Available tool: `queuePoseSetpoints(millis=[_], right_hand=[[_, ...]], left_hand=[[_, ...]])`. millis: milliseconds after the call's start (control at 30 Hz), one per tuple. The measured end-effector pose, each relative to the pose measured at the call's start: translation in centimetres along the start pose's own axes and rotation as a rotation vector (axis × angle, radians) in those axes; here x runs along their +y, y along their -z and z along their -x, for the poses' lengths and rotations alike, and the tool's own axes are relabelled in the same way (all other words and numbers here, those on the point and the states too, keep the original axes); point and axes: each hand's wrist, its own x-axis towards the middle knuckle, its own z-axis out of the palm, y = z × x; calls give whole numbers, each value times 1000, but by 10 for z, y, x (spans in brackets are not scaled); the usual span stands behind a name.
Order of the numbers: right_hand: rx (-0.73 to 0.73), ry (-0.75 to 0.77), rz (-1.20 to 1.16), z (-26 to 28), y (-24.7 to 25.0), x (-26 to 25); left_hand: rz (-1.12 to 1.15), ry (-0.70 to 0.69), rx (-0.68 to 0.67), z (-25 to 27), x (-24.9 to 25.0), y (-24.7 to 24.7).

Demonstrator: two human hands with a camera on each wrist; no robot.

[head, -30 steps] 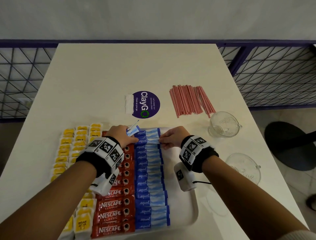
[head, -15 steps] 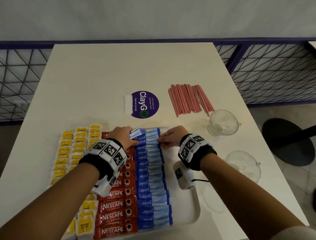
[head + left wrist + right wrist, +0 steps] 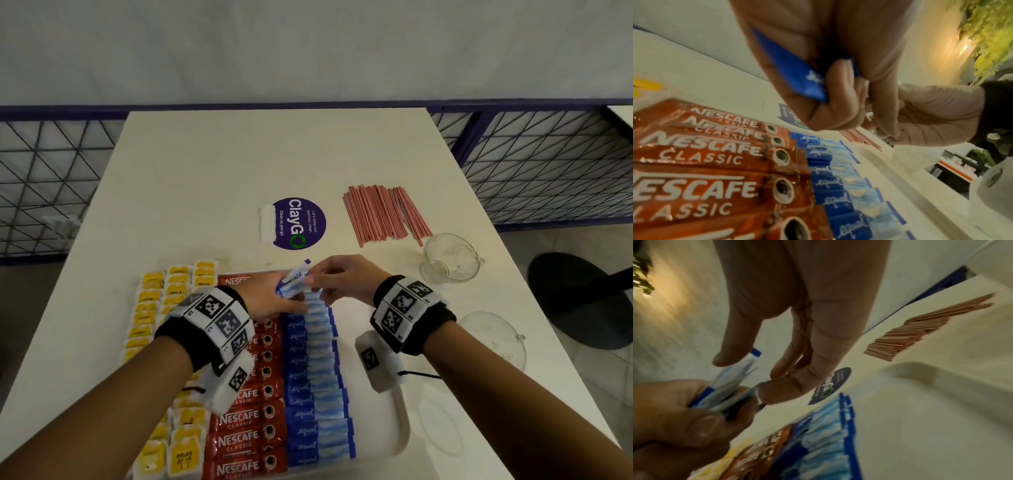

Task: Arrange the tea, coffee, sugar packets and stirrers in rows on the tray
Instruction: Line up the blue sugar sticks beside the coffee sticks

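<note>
On the white tray (image 3: 394,435) lie rows of yellow tea bags (image 3: 150,308), red Nescafe coffee sachets (image 3: 239,442) and blue Equal sugar packets (image 3: 318,394). My left hand (image 3: 270,294) grips a small stack of blue sugar packets (image 3: 294,281) above the far end of the blue row. My right hand (image 3: 339,277) pinches the upper end of that stack (image 3: 735,378) with thumb and fingertips. The left wrist view shows the blue packets (image 3: 797,73) held in my curled fingers. Red stirrers (image 3: 383,214) lie in a loose bundle on the table beyond the tray.
Two clear glass cups (image 3: 448,257) (image 3: 493,337) stand on the table right of the tray. A purple round sticker (image 3: 299,222) is stuck on the table (image 3: 222,164) behind the tray. A metal mesh railing (image 3: 548,164) runs behind the table.
Both hands have lifted off the blue row. The right hand has moved left and up to pinch the packets held by the left hand.
</note>
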Motion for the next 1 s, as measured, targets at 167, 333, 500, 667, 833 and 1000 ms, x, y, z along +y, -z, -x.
queuePoseSetpoints(millis=[167, 333, 500, 667, 833, 1000], right_hand=[[-3, 66, 90, 4, -17, -7], [0, 73, -40, 9, -22, -6], [30, 31, -210, 15, -22, 5], [79, -5, -170, 20, -24, 24], [180, -53, -141, 19, -21, 36], [250, -117, -177, 16, -13, 40]], left_hand=[[239, -4, -41, 11, -5, -2], [338, 74, -23, 23, -13, 0], [466, 106, 51, 28, -29, 2], [538, 122, 146, 28, -38, 0], [493, 180, 229, 20, -39, -7], [328, 179, 319, 11, -38, -10]])
